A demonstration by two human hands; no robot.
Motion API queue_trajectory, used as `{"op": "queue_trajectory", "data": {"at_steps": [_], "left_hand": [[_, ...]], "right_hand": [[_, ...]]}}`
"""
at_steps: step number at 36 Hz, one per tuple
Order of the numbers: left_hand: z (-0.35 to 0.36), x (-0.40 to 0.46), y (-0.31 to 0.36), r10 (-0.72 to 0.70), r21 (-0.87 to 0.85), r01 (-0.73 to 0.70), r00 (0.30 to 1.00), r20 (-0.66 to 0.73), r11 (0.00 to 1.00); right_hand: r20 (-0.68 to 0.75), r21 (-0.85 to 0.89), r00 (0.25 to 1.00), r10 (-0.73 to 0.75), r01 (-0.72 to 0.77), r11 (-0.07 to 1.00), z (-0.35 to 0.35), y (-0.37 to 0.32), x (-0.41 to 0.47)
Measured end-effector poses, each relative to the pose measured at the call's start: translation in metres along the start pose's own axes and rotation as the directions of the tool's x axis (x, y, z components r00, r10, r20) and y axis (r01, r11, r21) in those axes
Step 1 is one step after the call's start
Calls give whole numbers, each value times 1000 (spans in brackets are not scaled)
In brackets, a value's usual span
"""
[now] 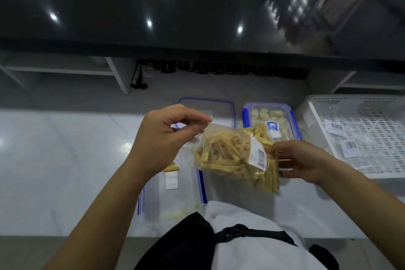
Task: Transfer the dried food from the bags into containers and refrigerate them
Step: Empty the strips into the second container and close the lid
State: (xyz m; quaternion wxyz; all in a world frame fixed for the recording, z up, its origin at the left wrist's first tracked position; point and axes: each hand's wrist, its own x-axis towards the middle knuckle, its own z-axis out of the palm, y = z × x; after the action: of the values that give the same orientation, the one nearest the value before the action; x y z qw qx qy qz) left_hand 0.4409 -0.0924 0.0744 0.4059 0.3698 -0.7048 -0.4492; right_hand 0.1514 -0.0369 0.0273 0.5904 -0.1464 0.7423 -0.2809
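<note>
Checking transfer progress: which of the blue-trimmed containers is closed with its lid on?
The right container, holding pale food with clips down. The one left of it looks empty.

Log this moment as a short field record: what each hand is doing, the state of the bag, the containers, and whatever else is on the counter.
left hand: pinches the top corner of the bag
right hand: grips the bag's other end
bag: clear, full of yellow dried sticks, held above the counter; whether open, cannot tell
open container: below the bag, a few yellow pieces inside
loose lid: blue-edged, lying behind the hands
closed container: blue clips, pale food inside
white basket: at right, holds labelled packets
</note>
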Motion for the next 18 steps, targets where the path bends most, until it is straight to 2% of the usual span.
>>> {"op": "queue_trajectory", "data": {"at_steps": [4, 9, 14, 18], "left_hand": [[-5, -4, 2, -5, -23, 4, 1000, -26, 1000], [-13, -10, 4, -9, -51, 6, 998, -64, 999], [-26, -26, -3, -52, -96, 36, 983, -176, 995], [-34, -48, -12, -168, -206, 108, 940, -296, 972]], "right_hand": [[33, 94, 999, 27, -30, 995, -1, -1, -8], [101, 87, 995, 23, -32, 996, -1, -4, -21], [110, 11, 987, -120, 120, 993, 5, -16, -32], [151, -97, 958, -243, 259, 961, 12, -26, -42]]}}
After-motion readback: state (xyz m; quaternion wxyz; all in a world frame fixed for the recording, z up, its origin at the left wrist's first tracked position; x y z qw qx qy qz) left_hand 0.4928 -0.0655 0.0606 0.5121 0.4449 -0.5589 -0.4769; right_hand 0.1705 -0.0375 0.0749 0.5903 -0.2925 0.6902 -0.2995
